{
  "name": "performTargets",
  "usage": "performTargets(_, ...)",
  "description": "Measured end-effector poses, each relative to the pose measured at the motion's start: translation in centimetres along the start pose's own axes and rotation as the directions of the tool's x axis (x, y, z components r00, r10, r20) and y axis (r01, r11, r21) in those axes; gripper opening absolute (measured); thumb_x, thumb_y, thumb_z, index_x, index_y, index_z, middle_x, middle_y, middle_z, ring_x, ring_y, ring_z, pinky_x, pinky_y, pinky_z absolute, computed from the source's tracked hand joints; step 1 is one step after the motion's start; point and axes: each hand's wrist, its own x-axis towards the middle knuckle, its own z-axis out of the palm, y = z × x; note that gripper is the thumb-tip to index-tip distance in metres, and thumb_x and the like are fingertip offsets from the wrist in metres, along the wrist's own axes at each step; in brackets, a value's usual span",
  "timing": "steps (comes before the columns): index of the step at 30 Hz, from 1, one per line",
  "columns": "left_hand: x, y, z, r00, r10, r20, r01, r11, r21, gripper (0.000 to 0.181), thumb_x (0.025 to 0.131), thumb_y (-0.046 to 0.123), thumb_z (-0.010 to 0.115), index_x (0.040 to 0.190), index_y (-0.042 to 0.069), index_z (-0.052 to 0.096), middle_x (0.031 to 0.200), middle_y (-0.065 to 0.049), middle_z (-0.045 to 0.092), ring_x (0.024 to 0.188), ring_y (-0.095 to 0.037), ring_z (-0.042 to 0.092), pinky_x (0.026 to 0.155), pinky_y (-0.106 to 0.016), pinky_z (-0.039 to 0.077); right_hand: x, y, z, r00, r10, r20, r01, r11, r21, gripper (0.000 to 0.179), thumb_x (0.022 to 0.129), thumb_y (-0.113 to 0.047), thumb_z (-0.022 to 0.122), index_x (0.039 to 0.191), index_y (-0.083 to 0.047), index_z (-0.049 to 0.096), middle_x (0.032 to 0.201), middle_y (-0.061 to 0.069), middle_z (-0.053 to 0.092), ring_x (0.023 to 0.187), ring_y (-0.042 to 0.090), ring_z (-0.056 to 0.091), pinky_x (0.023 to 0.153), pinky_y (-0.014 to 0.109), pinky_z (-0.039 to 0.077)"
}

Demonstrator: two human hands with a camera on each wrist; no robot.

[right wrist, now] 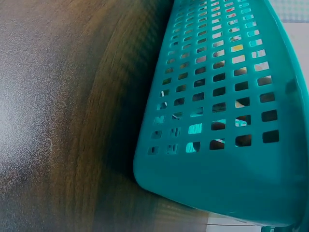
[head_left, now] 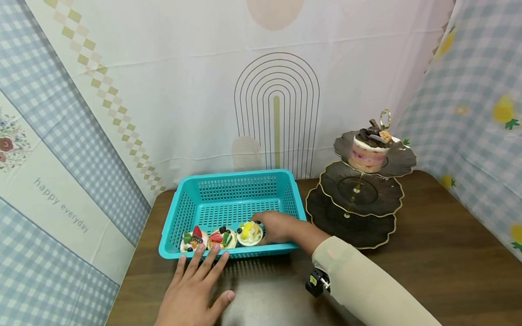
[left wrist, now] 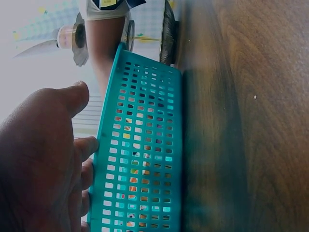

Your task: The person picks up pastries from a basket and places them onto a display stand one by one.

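A turquoise plastic basket (head_left: pixel 234 175) stands on the table, with three small cakes in a row along its near wall. My right hand (head_left: pixel 277 227) reaches into the basket and grips the cake cup topped with yellow fruit (head_left: pixel 249 233) from its right side. Left of that cup sit a cake with strawberry and green fruit (head_left: pixel 222 238) and another with a red piece on top (head_left: pixel 193 239). My left hand (head_left: pixel 190 297) is spread, its fingertips on the basket's near rim. In the right wrist view the basket wall (right wrist: pixel 212 169) hides the right hand.
Right of the basket stands a three-tier dark cake stand (head_left: pixel 350 191) with gold edges. Its top tier carries a larger layered cake (head_left: pixel 368 154) with chocolate pieces. A patterned cloth (head_left: pixel 199 112) hangs behind the wooden table (head_left: pixel 441 262), with checked cloth on both sides.
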Motion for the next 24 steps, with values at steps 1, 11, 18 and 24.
performTargets(1,0.0,0.0,0.0,1.000,0.000,0.000,0.000,1.000,0.000,0.072,0.100,0.061,0.055,0.161,0.028,0.035,0.168,0.003,0.024,0.156,-0.031,0.013,0.121,-0.062,0.008,0.0,0.0,0.0,1.000,0.003,-0.004,-0.003,1.000,0.009,0.061,0.086,-0.032,0.086,0.137,-0.008,0.061,0.130,0.005,0.065,0.120,0.022,0.060,0.102,0.039,0.050)
performTargets(11,0.0,0.0,0.0,1.000,0.003,-0.008,-0.003,1.000,-0.005,0.072,0.100,0.061,0.055,0.161,0.028,0.036,0.168,0.002,0.025,0.155,-0.031,0.014,0.121,-0.062,0.008,-0.6,-0.2,-0.5,0.997,0.045,-0.059,-0.040,0.996,0.084,0.070,0.084,-0.034,0.087,0.140,-0.005,0.056,0.126,0.010,0.066,0.114,0.025,0.063,0.094,0.041,0.054)
performTargets(18,-0.1,0.0,0.1,1.000,0.001,-0.012,-0.001,1.000,-0.010,0.072,0.100,0.061,0.056,0.161,0.027,0.036,0.168,0.002,0.025,0.156,-0.030,0.013,0.121,-0.063,0.008,-1.1,-0.2,-0.8,0.990,0.022,-0.140,-0.005,0.992,0.123,0.063,0.081,-0.026,0.088,0.132,-0.005,0.057,0.110,0.003,0.067,0.092,0.014,0.063,0.079,0.032,0.055)
performTargets(24,-0.1,-0.1,0.2,1.000,-0.005,0.000,0.005,1.000,-0.010,0.073,0.100,0.061,0.055,0.161,0.028,0.034,0.169,0.003,0.022,0.156,-0.030,0.012,0.121,-0.063,0.008,-2.1,0.0,-1.7,0.976,0.037,-0.214,0.002,0.984,0.176,0.066,0.080,-0.029,0.088,0.135,-0.007,0.057,0.113,0.001,0.067,0.093,0.013,0.062,0.079,0.033,0.054)
